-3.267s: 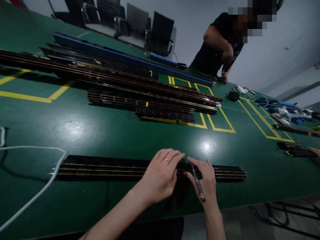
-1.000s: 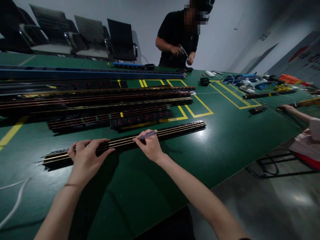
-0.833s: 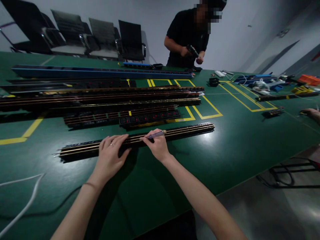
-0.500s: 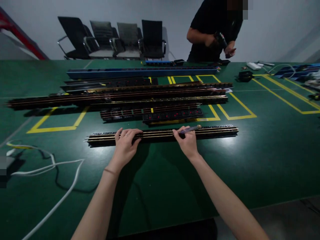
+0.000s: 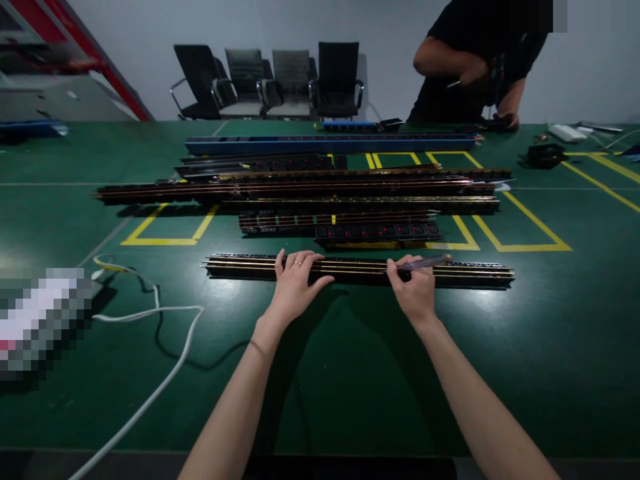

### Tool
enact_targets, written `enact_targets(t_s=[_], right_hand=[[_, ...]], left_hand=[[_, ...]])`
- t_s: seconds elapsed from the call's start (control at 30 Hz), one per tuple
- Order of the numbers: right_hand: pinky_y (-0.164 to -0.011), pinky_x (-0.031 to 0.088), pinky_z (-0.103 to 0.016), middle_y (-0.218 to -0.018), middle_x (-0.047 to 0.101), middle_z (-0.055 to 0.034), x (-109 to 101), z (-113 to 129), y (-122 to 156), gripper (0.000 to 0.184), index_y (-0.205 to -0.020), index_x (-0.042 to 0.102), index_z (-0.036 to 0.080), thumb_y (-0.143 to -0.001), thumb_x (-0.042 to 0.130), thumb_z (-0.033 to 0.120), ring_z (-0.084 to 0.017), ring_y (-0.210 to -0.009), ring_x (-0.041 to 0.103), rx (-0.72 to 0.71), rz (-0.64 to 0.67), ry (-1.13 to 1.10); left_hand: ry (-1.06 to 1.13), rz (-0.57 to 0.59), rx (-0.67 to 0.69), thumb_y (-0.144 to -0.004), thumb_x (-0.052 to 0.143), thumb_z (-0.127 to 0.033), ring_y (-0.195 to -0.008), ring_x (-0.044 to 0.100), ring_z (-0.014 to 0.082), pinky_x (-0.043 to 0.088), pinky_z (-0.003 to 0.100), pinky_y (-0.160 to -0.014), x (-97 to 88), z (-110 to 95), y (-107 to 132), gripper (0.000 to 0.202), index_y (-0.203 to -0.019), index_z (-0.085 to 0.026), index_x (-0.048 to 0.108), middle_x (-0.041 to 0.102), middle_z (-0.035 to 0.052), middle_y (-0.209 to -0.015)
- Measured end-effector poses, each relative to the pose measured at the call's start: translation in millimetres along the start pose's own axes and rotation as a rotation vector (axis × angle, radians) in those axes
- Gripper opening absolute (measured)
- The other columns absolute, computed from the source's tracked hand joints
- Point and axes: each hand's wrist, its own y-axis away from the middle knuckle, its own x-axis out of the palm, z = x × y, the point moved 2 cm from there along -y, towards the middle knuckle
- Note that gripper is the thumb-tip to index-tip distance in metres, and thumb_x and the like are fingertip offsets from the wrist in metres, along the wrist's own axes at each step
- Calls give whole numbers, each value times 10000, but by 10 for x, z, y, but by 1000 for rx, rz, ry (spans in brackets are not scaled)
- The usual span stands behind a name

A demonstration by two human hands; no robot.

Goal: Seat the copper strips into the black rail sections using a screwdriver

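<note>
Head view: on the bench (image 5: pixel 360 360), toward five o'clock just off centre, one strip (image 5: pixel 357 271) could be sliding, since the left hand (image 5: pixel 293 290), on its nine-o'clock side, seems to be merely resting, fingers spread. The right hand (image 5: pixel 415 293), at its three, is pinching a slim tool (image 5: pixel 425 262), which could be skidding if it's pressing off-line! Counting down: one bench, one stack (image 5: pixel 300 191) overlapping uncountably at twelve, four chairs (image 5: pixel 340 73) standing toward eleven, one tool.
</note>
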Motion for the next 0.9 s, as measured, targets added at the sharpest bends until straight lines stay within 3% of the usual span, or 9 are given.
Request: enact_targets(t_s=[0.13,0.23,0.33,0.47,0.6,0.73,0.8,0.9], right_hand=[[-803,385,-345,-655,589,-36,-28,-119,-33,389,-646,532,189,-926,524,459,-172,-690,534,30,-30,10],[-801,398,-339,-673,597,-40,12,-126,-31,388,-658,545,188,-920,528,474,-170,-699,544,25,-14,8],[-794,410,-329,-689,598,-38,46,-96,-18,380,-672,551,189,-920,522,476,-167,-713,547,16,7,11],[-793,417,-318,-703,593,-33,28,-66,0,376,-678,543,188,-932,502,461,-156,-704,539,14,13,27],[-813,420,-318,-697,585,-30,-24,-79,-2,388,-661,528,187,-944,485,450,-152,-706,541,31,8,42],[-856,418,-334,-689,595,-34,-46,-118,-22,392,-667,534,182,-950,472,446,-158,-730,560,60,-4,45],[-872,419,-336,-684,603,-32,-36,-122,-27,389,-670,544,181,-947,483,447,-159,-737,567,61,11,40],[-886,422,-338,-705,619,-30,-23,-101,-21,369,-685,562,182,-940,509,444,-160,-757,575,46,38,31]], left_hand=[[-14,-91,-94,-905,579,-522,-1195,531,270,176,565,-1199,-104,207,29,369,-1187,-284,583,631,58,-1197],[3,-140,-78,-927,563,-446,-1256,503,259,248,517,-1191,-101,203,46,448,-1333,-267,498,600,76,-1285],[21,-80,69,-943,534,-360,-1339,463,235,246,482,-1214,-35,73,30,518,-1440,-269,414,554,73,-1388],[7,45,136,-945,526,-305,-1249,547,224,248,498,-1207,1,24,-27,409,-1353,-331,527,627,26,-1306],[-44,23,100,-953,506,-306,-1234,553,237,194,529,-1212,-91,238,-16,354,-1297,-358,572,657,-12,-1273],[-94,-77,27,-967,426,-249,-1285,523,239,171,527,-1210,-175,448,67,380,-1316,-330,553,637,-11,-1317],[-71,-111,40,-947,431,-220,-1340,483,232,163,510,-1219,-167,437,90,443,-1375,-309,498,591,4,-1385],[-47,-66,114,-933,478,-277,-1360,462,234,191,480,-1221,-80,298,68,502,-1433,-292,434,550,26,-1426]])
